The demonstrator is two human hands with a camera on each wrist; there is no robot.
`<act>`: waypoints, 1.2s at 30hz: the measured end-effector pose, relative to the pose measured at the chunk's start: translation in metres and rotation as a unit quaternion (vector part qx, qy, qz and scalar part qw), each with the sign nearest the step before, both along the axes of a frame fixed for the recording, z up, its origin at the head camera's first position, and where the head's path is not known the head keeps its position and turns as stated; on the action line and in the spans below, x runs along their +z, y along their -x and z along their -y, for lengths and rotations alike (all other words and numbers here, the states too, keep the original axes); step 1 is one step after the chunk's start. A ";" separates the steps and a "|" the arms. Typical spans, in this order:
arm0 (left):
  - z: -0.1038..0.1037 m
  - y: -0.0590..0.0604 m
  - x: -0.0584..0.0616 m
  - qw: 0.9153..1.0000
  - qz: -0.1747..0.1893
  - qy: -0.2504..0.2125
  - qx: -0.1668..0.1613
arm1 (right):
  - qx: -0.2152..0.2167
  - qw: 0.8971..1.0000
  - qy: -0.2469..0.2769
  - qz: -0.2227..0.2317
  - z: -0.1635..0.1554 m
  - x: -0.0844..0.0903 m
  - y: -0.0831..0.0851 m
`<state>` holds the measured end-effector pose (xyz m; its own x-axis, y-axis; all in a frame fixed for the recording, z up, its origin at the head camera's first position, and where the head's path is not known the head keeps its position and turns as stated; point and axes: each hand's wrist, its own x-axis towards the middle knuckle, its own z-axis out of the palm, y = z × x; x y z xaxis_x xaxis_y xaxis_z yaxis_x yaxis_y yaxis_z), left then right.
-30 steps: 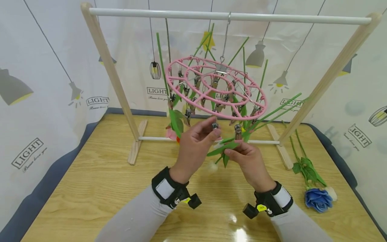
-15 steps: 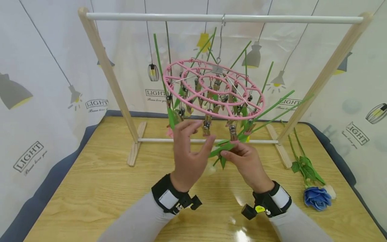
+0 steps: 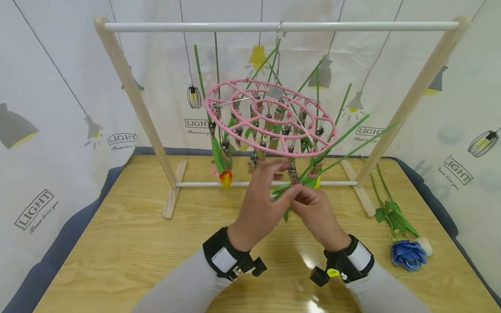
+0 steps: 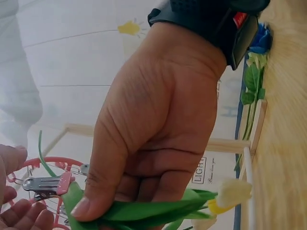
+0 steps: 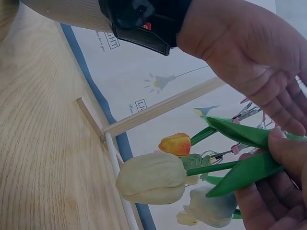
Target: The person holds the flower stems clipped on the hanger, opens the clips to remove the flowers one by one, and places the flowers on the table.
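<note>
My right hand (image 3: pixel 318 213) pinches a white tulip (image 5: pixel 151 179) by its green leaves (image 4: pixel 148 213) and stem, flower head hanging down. Just above those fingers hangs a metal clip (image 3: pixel 292 173) from the pink round hanger (image 3: pixel 270 150). In the left wrist view this clip (image 4: pixel 45 184) has its pink tips right at the top of the tulip's leaves. My left hand (image 3: pixel 258 206) reaches around the clip, thumb on one side and fingers on the other, with a gap showing between them. Its thumb overlaps my right fingers in the head view.
Several other tulips hang head-down from the hanger, among them a red-yellow tulip (image 3: pixel 225 178). The hanger hooks onto the white bar (image 3: pixel 188 27) of a wooden rack (image 3: pixel 137 104). A blue rose (image 3: pixel 408 255) and a white flower lie on the table's right.
My left hand lets go of a clip farther left and moves right to the clip above my right hand. The hanger shifts slightly; my right hand keeps hold of the tulip.
</note>
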<state>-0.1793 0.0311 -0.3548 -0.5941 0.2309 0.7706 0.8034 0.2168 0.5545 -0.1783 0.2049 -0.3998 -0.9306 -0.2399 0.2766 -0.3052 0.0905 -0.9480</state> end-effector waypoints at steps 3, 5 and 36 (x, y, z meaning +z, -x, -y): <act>0.000 0.002 0.000 0.990 0.116 -0.052 -0.053 | 0.006 1.000 -0.003 -0.011 0.002 -0.001 0.000; 0.001 0.004 0.001 0.971 0.203 -0.093 -0.091 | 0.008 1.000 -0.004 -0.017 0.003 -0.002 0.001; 0.002 0.011 -0.002 0.913 0.350 -0.175 -0.115 | -0.018 0.998 -0.038 -0.036 0.007 -0.001 0.000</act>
<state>-0.1904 0.0288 -0.3567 -0.9364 0.2237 0.2702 0.2266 -0.2023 0.9528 -0.1784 0.1979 -0.4005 -0.9172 -0.2291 0.3259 -0.3679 0.1736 -0.9135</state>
